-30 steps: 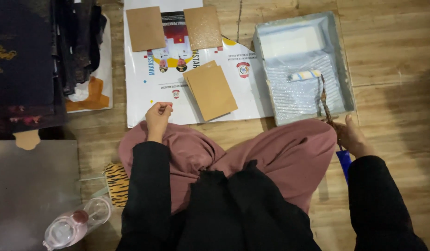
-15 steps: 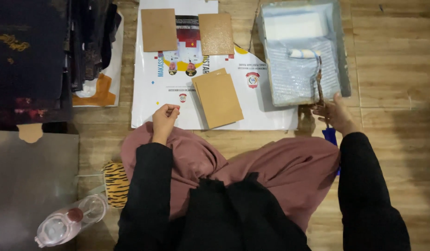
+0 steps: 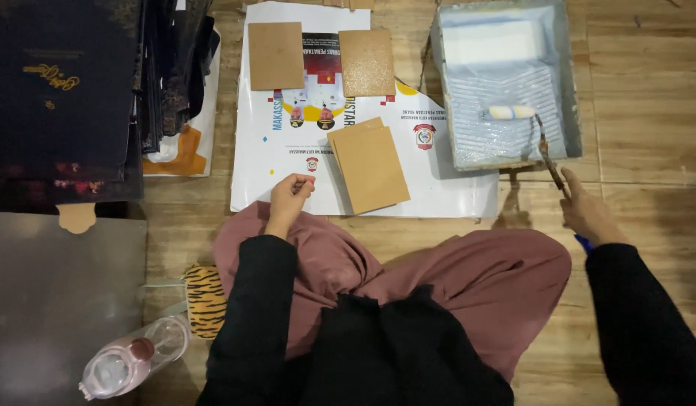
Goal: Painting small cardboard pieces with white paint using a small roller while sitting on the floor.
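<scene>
Since half a second ago the right hand (image 3: 588, 216) has slid a bit away from the paint tray (image 3: 570, 90) and sits just off its near corner now, fingers wrapped round the handle of the paint roller (image 3: 513, 112), whose blue grip end pokes out behind the palm. Roller head is lying in the ribbed part of the tray, with white paint pooled in the far end. Left hand (image 3: 288, 197) has barely budged: loosely curled on the near edge of the printed poster (image 3: 453, 180), knuckles bent, holding nothing as far as I can see. Just beside it sits a small stack of brown cards (image 3: 369, 164), tilted, and two more cards (image 3: 276, 56) lie flat farther up the poster. Down by the left knee there's a clear plastic bottle (image 3: 130, 365) on its side, next to a tiger-striped pouch (image 3: 205, 297)
</scene>
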